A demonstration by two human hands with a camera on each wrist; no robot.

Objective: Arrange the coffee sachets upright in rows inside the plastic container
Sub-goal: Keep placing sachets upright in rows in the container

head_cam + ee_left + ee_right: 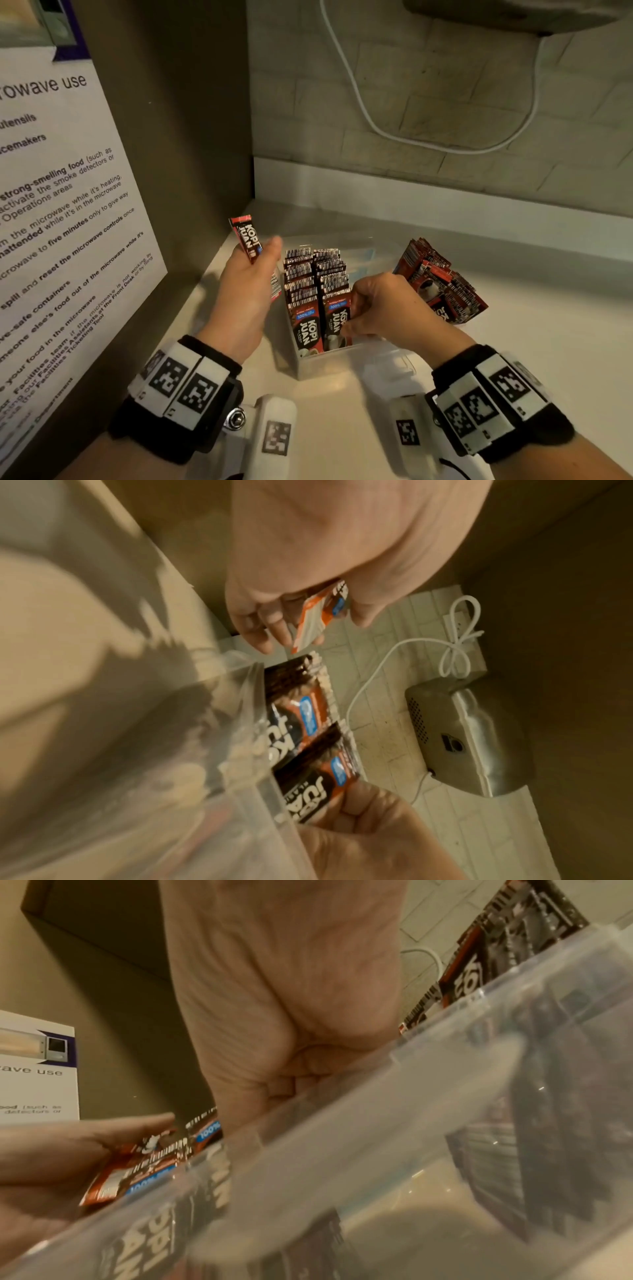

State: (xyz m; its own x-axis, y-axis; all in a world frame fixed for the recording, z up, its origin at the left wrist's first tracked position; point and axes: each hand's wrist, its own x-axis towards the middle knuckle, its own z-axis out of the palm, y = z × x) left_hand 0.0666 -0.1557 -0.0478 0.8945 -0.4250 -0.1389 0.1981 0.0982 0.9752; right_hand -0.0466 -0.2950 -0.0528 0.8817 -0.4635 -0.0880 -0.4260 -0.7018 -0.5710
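Sachets [317, 291] fill two rows in container [310, 368]; left hand [245, 291] pinches spare sachet [247, 238], right hand [383, 305] grips front one [337, 322]. Risk: tugging tips the row.

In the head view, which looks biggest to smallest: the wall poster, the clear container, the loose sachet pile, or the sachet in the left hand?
1. Poster, though it is nearest the camera.
2. Container.
3. Pile, not much smaller than the container.
4. Sachet held in the left hand.
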